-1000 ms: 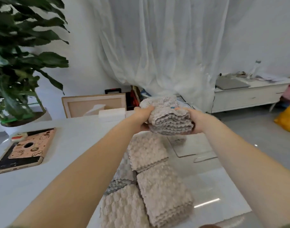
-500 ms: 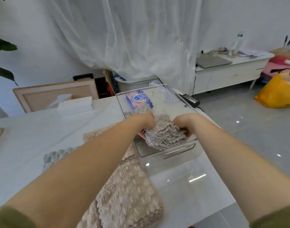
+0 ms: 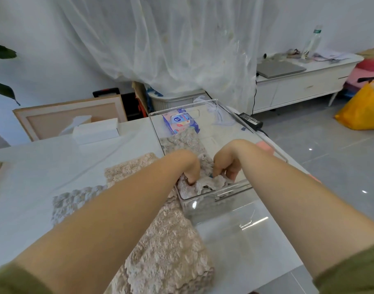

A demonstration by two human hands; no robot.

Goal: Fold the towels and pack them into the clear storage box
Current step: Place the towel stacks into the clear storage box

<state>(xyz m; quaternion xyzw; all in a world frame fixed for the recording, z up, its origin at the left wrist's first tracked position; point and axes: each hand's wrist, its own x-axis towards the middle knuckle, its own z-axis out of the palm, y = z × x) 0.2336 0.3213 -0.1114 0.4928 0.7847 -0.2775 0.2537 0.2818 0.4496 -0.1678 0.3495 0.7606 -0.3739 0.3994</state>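
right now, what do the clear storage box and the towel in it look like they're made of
The storage box looks like rigid clear plastic, glossy: the towel shows through its near wall and the rim catches highlights. The towel seems soft plush fabric, perhaps microfibre, matt beige: bubbly pile, wavy layered edges, crumpling under the left hand and right hand.

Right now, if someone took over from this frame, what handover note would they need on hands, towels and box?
Hands: the left hand has its fingers curled into the folded towel, low in the near end of the clear storage box. The right hand grips the same towel's other side.
Done: this towel is folded and in the box. More towel fabric lies further in.
Left: let go, then pack the beige towels and the grey towel lying on the table left of the box, folding where needed.
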